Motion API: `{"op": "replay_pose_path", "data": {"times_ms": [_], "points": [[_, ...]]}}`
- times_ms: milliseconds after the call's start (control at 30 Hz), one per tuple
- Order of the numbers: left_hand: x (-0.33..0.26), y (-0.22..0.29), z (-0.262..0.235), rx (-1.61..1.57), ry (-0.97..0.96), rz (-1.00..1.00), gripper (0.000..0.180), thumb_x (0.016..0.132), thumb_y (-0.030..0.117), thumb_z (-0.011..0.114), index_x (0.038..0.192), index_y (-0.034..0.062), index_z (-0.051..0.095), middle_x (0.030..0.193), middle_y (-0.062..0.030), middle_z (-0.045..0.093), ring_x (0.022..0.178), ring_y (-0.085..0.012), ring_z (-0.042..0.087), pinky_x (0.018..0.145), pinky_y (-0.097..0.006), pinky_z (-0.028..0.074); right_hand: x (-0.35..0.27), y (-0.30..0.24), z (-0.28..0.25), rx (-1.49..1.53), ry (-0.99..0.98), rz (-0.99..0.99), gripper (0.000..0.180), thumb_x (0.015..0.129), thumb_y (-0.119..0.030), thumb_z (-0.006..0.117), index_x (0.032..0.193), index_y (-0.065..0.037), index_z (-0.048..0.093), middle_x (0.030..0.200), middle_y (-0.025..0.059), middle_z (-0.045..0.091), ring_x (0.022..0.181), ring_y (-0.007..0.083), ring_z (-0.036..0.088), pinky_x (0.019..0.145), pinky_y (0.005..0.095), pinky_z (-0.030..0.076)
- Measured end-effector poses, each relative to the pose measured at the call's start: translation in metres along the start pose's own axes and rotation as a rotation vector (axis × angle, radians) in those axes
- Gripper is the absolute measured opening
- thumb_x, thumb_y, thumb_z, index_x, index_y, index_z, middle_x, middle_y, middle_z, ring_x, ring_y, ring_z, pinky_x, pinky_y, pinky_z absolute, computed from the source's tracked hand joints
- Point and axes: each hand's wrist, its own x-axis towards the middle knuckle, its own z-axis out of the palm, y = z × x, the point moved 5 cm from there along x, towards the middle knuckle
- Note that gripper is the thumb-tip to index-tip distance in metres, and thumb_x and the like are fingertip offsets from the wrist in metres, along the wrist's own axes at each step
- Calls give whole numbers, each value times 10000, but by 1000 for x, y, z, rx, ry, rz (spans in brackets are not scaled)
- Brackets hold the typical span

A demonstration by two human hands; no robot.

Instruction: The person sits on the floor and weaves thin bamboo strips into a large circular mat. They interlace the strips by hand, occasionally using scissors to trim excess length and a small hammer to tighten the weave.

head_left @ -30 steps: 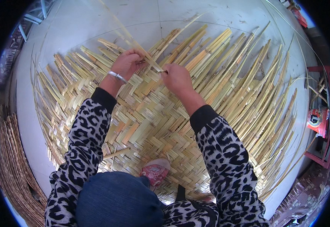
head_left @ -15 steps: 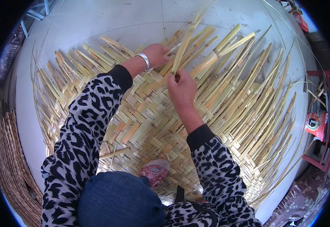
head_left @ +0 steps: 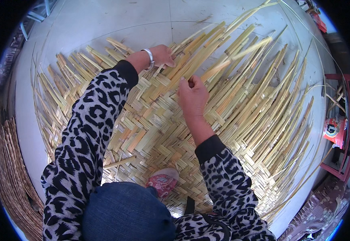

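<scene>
A large mat of flat, pale yellow-green reed strips [head_left: 155, 116] lies on the floor in a slanting weave, its loose ends fanning out at the far and right sides. At the far edge of the weave, my left hand [head_left: 161, 56], with a silver bangle on the wrist, curls its fingers down onto a reed strip; the fingertips are partly hidden. Nearer and to the right, my right hand [head_left: 193, 96] is closed in a pinch at the base of a long reed strip [head_left: 203, 50] that leans away to the far right.
My patterned shoe [head_left: 165, 180] rests on the mat, beside my dark blue-clad knee [head_left: 126, 213]. A stack of brown strips [head_left: 12, 160] is at the left. On the right stand a dark red frame [head_left: 349, 124] and a red packet [head_left: 334, 131]. Pale floor [head_left: 114, 16] borders the mat.
The strip in my right hand was raised and blurred; now it lies lower, along the other loose ends. My left hand has shifted slightly left. A loose end at the right now blurs with motion.
</scene>
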Motion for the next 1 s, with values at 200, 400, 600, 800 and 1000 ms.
{"op": "replay_pose_path", "data": {"times_ms": [200, 400, 600, 800, 1000], "points": [[-24, -8, 3, -385, 37, 78, 310, 803, 285, 761, 991, 53, 678, 757, 47, 589, 647, -84, 496, 587, -240, 415, 30, 17, 15, -100, -50, 63, 207, 834, -174, 628, 794, 28, 601, 652, 63, 596, 540, 114, 583, 525, 296, 481], [-31, -18, 16, -758, 52, 131, 261, 854, 264, 715, 1022, 68, 677, 776, 79, 554, 666, -45, 447, 593, -209, 359, 35, 8, 15, -354, -60, -45, 253, 802, -236, 624, 826, 15, 623, 687, 136, 628, 632, 250, 627, 644, 369, 503], [-34, -12, 8, -597, 26, 169, 236, 878, 280, 693, 978, 67, 669, 707, 87, 503, 622, -33, 437, 545, -208, 341, 39, 4, 16, -415, -131, -40, 235, 800, -244, 610, 865, -22, 651, 755, 183, 650, 732, 365, 640, 696, 409, 502], [-28, -8, 9, -629, -119, 272, 391, 880, 267, 698, 1176, 23, 624, 905, 16, 648, 819, -73, 585, 726, -221, 459, 44, -1, 35, -606, -360, -164, 185, 814, -197, 574, 912, -68, 664, 896, 188, 672, 864, 389, 645, 760, 485, 503], [-28, -31, 14, -1006, -95, 224, 374, 896, 194, 678, 1211, 7, 603, 1055, -26, 651, 961, -83, 586, 811, -228, 469, 54, 0, 36, -641, -496, -231, 206, 823, -205, 593, 964, -76, 669, 925, 179, 675, 903, 386, 644, 781, 482, 505]]}}
